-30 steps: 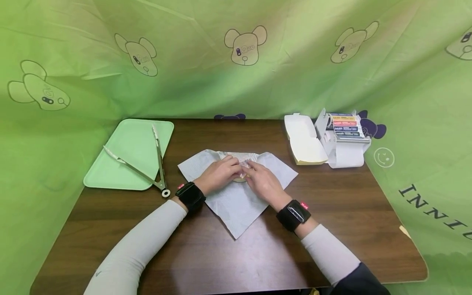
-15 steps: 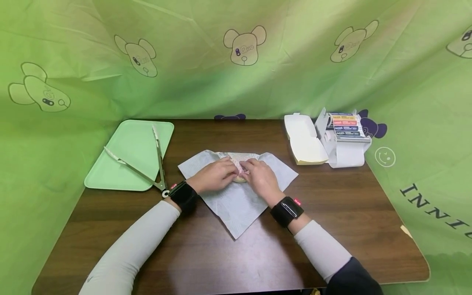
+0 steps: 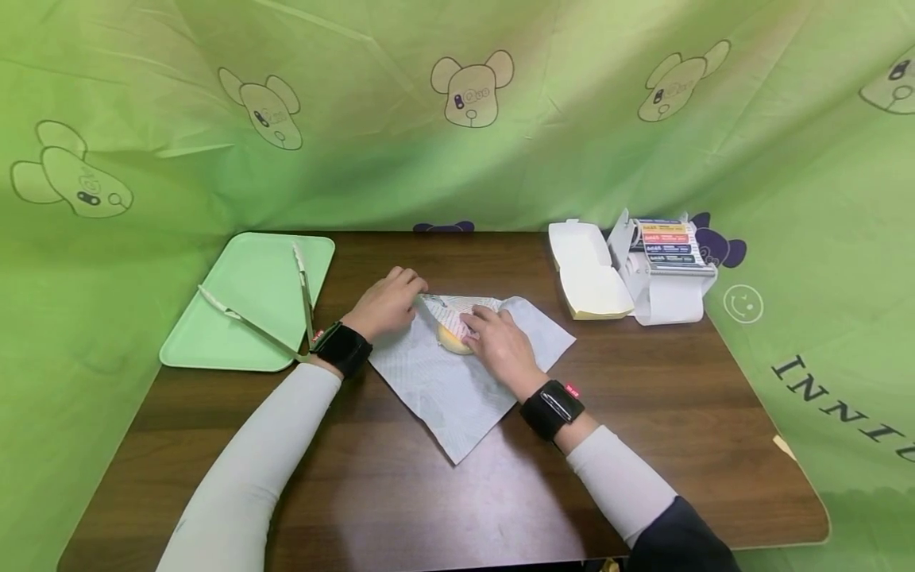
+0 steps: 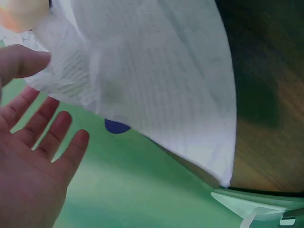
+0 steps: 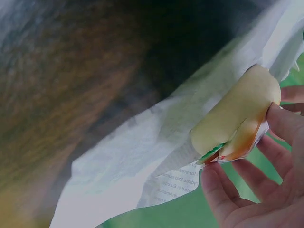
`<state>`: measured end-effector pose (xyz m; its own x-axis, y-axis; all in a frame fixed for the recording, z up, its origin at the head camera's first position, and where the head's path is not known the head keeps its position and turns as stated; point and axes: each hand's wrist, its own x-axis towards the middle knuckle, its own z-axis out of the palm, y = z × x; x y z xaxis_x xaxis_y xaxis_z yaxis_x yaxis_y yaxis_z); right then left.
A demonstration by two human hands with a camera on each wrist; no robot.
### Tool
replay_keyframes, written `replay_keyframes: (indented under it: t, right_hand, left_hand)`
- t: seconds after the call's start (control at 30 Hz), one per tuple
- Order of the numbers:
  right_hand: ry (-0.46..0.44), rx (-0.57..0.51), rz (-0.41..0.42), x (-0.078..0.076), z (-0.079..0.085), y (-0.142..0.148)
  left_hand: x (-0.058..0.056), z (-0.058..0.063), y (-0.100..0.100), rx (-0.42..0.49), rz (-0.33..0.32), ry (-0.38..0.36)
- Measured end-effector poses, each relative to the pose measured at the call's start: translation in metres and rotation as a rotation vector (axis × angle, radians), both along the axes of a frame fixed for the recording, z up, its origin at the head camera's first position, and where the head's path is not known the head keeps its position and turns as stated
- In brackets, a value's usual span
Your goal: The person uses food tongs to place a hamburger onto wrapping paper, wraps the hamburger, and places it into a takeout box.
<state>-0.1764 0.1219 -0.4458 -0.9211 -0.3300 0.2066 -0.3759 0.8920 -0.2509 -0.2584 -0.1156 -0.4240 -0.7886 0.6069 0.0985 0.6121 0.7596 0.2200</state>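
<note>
- Presently, a wrapping step seems to be going on: a filled bun [image 3: 451, 342] is lying on a sheet of paper [image 3: 443, 401] in the middle of the bench [image 3: 529, 500]. The far part of the sheet is covering the bun's far side, while its near side is showing bare.
- The right hand [image 3: 503, 349] is holding bun and folded paper together, its fingers curling partly closed round the right side.
- The left hand [image 3: 388, 303] is reaching to the sheet's far left edge, fingers spreading nearly straight, thumb standing apart, paper lying between; firm contact is not showing clearly.
- The next move is probably calling for the left fingers to be closing on that side flap and drawing it across, the right hand meanwhile pinning the first fold.
- An open box [image 3: 595, 287] is standing at right, apparently awaiting the wrapped bun.
</note>
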Motion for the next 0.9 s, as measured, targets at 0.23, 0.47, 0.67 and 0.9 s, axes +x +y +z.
replay_keyframes:
  t: [0.23, 0.47, 0.67, 0.9]
  right_hand:
    - [-0.004, 0.011, 0.023, -0.001, 0.000, 0.001]
    - [-0.012, 0.029, 0.024, -0.002, 0.000, 0.002]
    - [-0.001, 0.033, 0.023, -0.003, 0.000, 0.004]
    - [-0.005, 0.037, 0.023, -0.003, -0.002, 0.004]
  left_hand:
    - [-0.012, -0.010, 0.001, -0.037, 0.047, 0.076]
    - [-0.018, -0.019, -0.004, -0.047, 0.043, 0.206]
    - [-0.018, -0.024, -0.008, -0.116, 0.000, 0.300]
    - [-0.021, -0.021, -0.012, -0.161, 0.008, 0.263]
